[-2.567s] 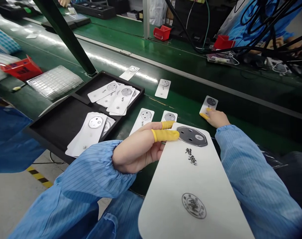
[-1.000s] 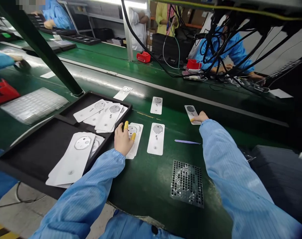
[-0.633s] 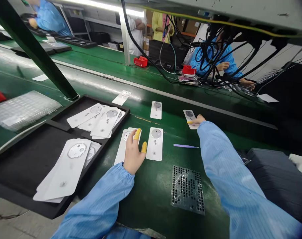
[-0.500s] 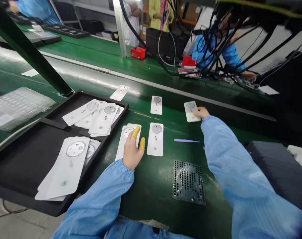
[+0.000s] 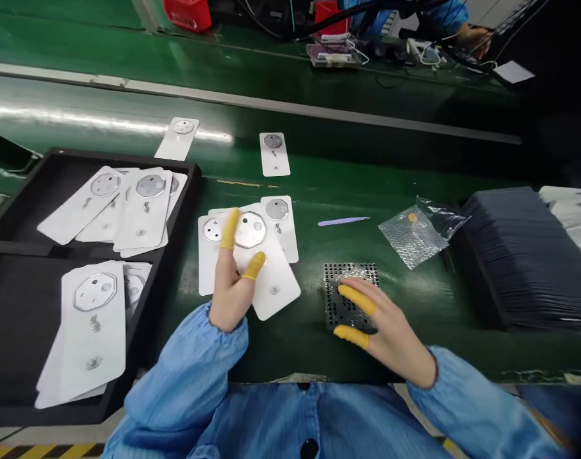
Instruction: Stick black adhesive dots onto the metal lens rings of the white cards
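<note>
My view is bright, lit from above. White glare streaks the green counter (image 5: 103, 121) at left. My right hand (image 5: 381, 325) looks blurry.

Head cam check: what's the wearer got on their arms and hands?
Both arms are in light blue, finely striped smock sleeves, the left sleeve and the right sleeve, each gathered into an elastic cuff at the wrist. The left hand and right hand are ungloved apart from yellow finger cots, two per hand. No watch, ring or marking shows.
</note>
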